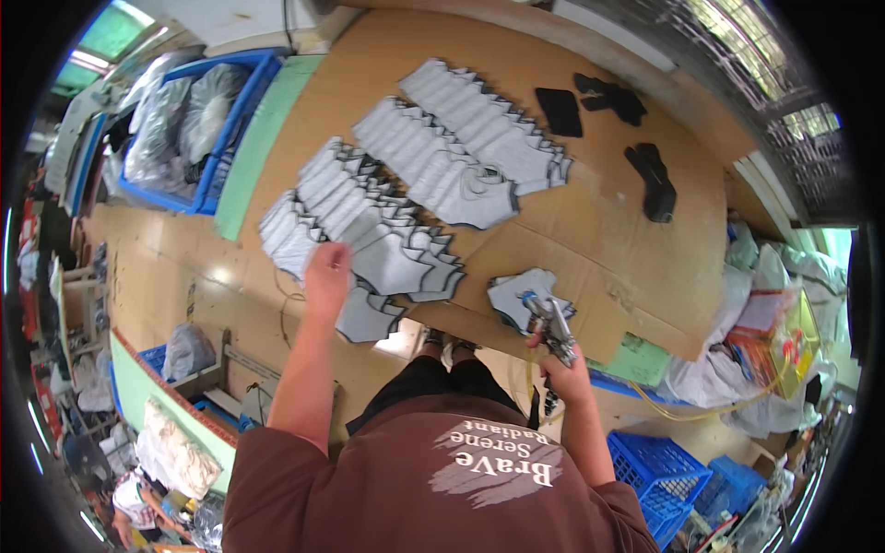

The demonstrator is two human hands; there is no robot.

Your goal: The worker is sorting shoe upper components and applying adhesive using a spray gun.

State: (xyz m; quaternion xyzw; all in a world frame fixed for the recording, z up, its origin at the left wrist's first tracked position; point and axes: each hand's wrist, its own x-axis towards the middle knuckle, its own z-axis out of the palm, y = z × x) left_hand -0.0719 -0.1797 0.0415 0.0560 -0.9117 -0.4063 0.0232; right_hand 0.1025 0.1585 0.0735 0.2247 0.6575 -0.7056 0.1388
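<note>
My left hand (328,269) is closed at the near-left rows of overlapping light grey pieces with dark edges (369,241). Whatever its curled fingers hold, if anything, is hidden. My right hand (564,370) grips a silver, pistol-shaped air gun (554,330) with a blue tip. The gun's tip is over a small separate pile of light grey pieces (518,293) at the table's near edge. Two more overlapping rows of light grey pieces (489,124) lie farther back. Loose thread or cord is coiled on one of these rows.
Brown cardboard (608,240) covers the table. Black pieces (653,184) lie at its far right. A blue crate (207,198) with plastic bags stands at the left. A yellow hose (678,417) runs at the right, above blue crates (659,475). A person (138,502) is at the lower left.
</note>
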